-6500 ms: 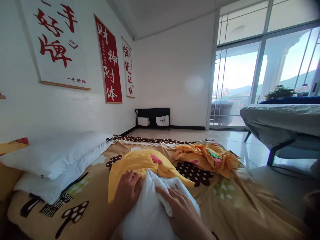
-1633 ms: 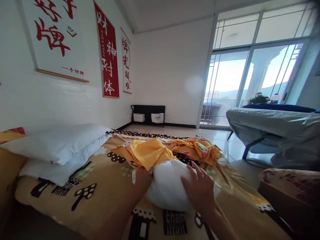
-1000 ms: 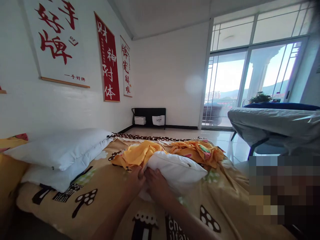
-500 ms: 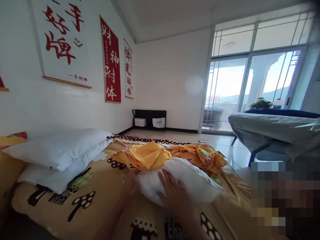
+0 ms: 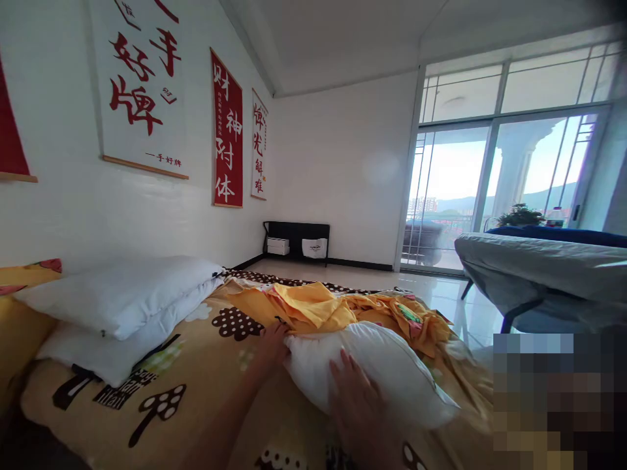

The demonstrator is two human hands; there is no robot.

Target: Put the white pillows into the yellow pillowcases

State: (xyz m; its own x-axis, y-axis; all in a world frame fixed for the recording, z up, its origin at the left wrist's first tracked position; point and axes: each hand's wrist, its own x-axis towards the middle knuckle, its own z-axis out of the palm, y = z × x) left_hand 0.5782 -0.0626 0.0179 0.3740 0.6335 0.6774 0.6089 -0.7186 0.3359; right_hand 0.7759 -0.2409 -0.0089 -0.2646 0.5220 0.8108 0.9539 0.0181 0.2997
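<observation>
A white pillow (image 5: 386, 369) lies on the patterned yellow bedsheet (image 5: 210, 365), its far end against a crumpled yellow pillowcase (image 5: 308, 307). My left hand (image 5: 273, 343) grips the pillow's left end where it meets the yellow cloth. My right hand (image 5: 355, 405) rests flat on the pillow's near side with fingers spread. A second bunched yellow cloth (image 5: 414, 320) lies just beyond the pillow to the right.
Two bare white pillows (image 5: 112, 307) are stacked at the bed's left by the wall. A grey covered bed (image 5: 543, 274) stands to the right across a strip of tiled floor (image 5: 441, 294). A low black shelf (image 5: 298, 241) sits at the far wall. A blurred patch covers the lower right.
The pillow has turned and shifted to the right, its long side now running toward the lower right. My right hand slid down its near side. The view tilted slightly upward.
</observation>
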